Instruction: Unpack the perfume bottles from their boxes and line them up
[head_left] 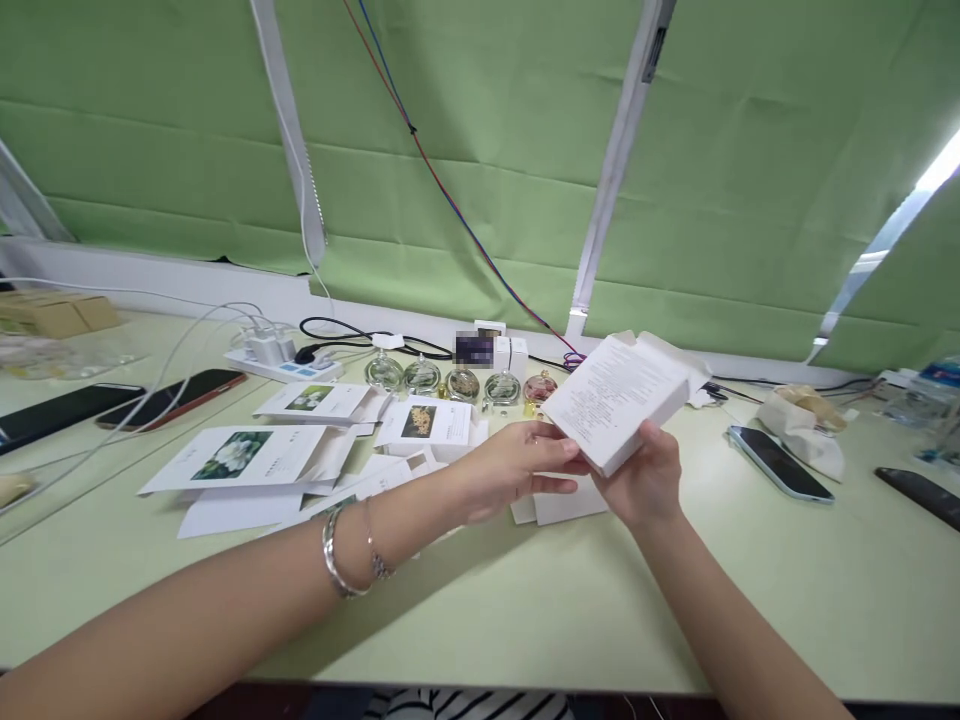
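A white cardboard box [615,395] with small print on its face is held tilted above the table, its top flaps standing open. My right hand [646,475] grips the box from below and along its right side. At the lower left corner, the fingers of my left hand [529,460] close on the box's edge. Flat white cartons with flower pictures lie to the left, among them a white-flower carton [240,455] and a yellow-flower carton [424,422]. Behind them stands a row of round glass bottles, including a pinkish bottle [538,388] and a clear bottle [501,388].
A power strip [281,362] with chargers and cables lies at the back left, near two phones [176,398]. On the right are a light-blue phone [780,462], a crumpled paper bag [802,425] and a dark phone [921,497]. A green blind [465,180] hangs behind the table.
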